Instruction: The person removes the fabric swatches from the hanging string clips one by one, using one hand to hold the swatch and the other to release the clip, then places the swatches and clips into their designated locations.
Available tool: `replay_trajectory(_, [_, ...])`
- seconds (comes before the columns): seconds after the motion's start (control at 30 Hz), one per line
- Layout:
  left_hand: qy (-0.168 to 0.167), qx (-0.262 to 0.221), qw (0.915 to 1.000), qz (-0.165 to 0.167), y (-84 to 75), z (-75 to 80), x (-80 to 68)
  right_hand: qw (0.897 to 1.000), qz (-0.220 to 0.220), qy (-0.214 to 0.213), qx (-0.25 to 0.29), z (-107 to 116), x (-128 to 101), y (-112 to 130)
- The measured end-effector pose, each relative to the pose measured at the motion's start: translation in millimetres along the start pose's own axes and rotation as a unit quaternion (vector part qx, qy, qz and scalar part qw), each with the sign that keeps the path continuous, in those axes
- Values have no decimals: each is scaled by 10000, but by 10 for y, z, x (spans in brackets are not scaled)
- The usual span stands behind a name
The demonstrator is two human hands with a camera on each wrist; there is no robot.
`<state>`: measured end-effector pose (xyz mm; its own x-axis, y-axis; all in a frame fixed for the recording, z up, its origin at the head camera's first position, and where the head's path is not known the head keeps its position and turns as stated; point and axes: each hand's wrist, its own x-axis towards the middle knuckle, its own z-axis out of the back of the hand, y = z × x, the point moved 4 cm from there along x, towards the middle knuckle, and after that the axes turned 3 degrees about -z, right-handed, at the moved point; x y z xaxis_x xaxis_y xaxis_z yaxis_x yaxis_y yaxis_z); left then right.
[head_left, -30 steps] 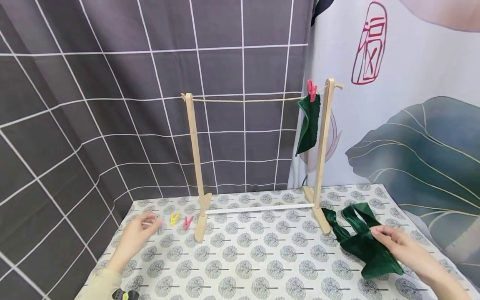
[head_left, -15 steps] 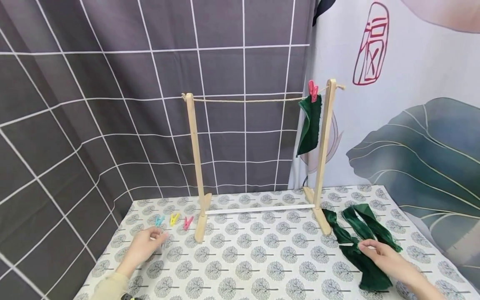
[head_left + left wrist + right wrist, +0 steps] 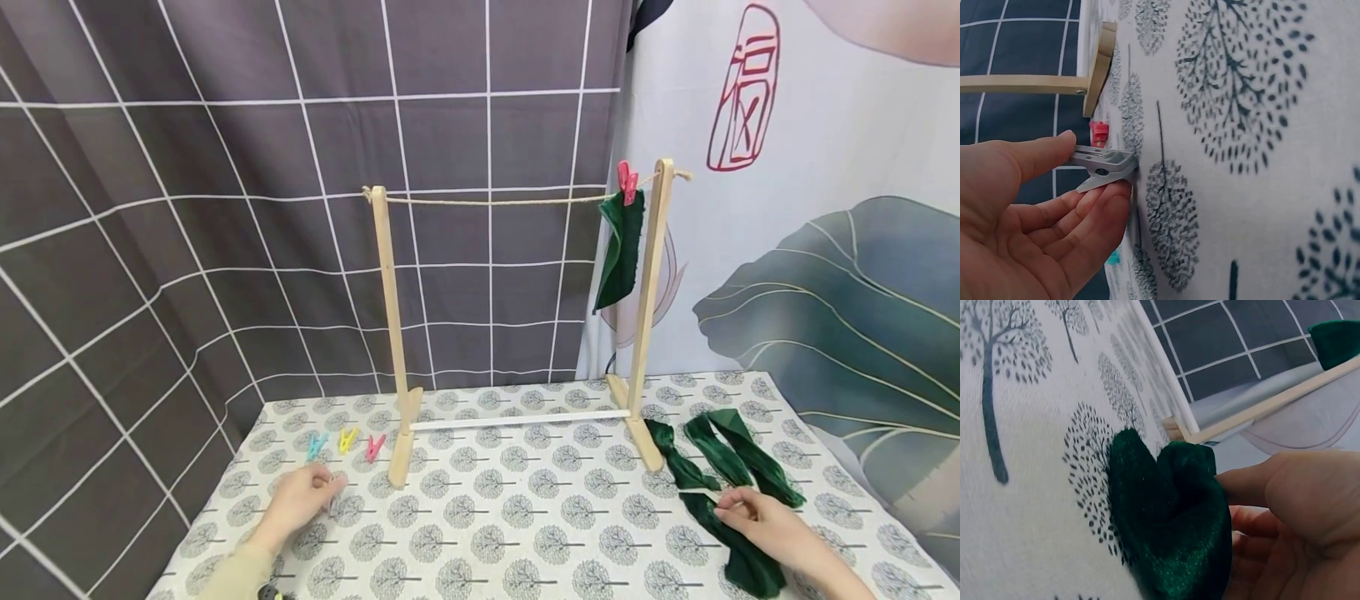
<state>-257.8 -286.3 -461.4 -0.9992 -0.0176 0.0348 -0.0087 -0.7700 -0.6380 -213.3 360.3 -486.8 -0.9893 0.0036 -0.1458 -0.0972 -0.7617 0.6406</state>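
Green velvet strip (image 3: 731, 533) lies on the desk (image 3: 525, 533) right of the wooden rack (image 3: 645, 317), its near end bunched in the pinching right hand (image 3: 757, 521). The left hand (image 3: 300, 500) pinches a grey clothespin (image 3: 1102, 167) between thumb and fingers, beside three coloured pegs (image 3: 345, 442). Judging from this, the slippery pile could slide from so shallow a pinch when lifted, and the peg, held near its tip, could twist free or snap closed.
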Motion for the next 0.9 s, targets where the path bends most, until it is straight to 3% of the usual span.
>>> replay_trajectory(0.2, [62, -92, 9998, 174, -21, -39, 21, 9991, -297, -177, -228, 18, -3, -11])
replay_trajectory(0.4, [114, -66, 9994, 322, -9, -103, 37, 9997, -223, 61, -96, -27, -6, 63])
replay_trajectory(0.67, [203, -126, 9992, 306, -10, -186, 69, 9927, 707, 763, 608, -136, -34, 165])
replay_trajectory(0.9, [208, -201, 9993, 229, -21, -212, 106, 9932, 726, 733, 536, -175, -13, 187])
